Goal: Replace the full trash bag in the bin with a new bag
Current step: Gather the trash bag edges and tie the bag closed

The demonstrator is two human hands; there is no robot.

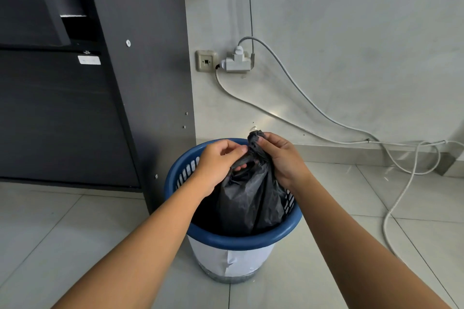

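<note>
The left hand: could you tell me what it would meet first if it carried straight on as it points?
The trash bag, at its twisted neck, which the left hand pinches; just beyond, probably the right hand.

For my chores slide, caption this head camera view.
Left hand and right hand pinch the gathered top of a black trash bag inside the blue-rimmed bin.

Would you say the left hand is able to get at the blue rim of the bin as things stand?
Probably yes: the left hand sits just above the left side of the blue rim with nothing between, though it pinches the neck of the black trash bag and would have to let go first.
</note>
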